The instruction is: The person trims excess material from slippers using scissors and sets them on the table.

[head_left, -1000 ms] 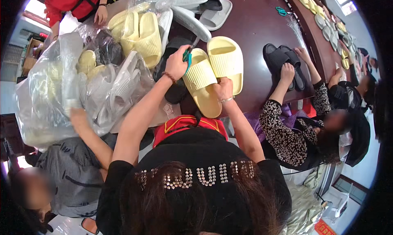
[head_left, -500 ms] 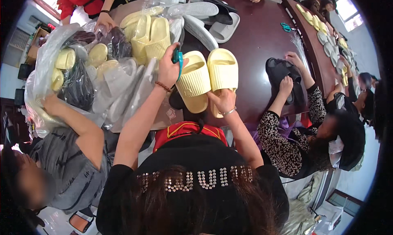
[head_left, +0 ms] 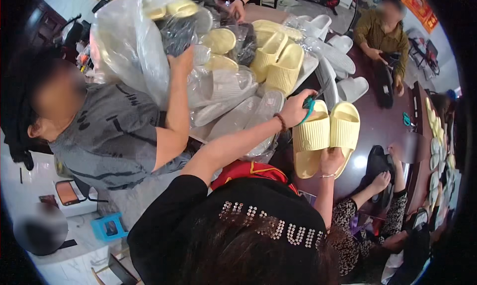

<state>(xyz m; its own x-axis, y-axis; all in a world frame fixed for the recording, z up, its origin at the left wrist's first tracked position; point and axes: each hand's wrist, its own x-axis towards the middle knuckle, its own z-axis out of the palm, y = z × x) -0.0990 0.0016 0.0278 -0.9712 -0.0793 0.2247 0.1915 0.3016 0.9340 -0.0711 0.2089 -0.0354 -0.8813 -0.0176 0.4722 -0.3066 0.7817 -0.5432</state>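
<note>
Both hands have shifted right with the yellow slippers (head_left: pixel 325 136) | left hand (head_left: pixel 298 108) closed around small green scissors (head_left: pixel 309 107) at the pair's top | right hand (head_left: pixel 330 161) grips the heels on the worktop (head_left: pixel 382 131) | trimming looks underway; bagged slippers (head_left: pixel 218 81) wait alongside.

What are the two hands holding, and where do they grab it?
The right hand grips the heel end of the pale yellow ribbed foam slippers. The left hand holds small teal-handled scissors by the handle, at the slippers' toe end.
</note>
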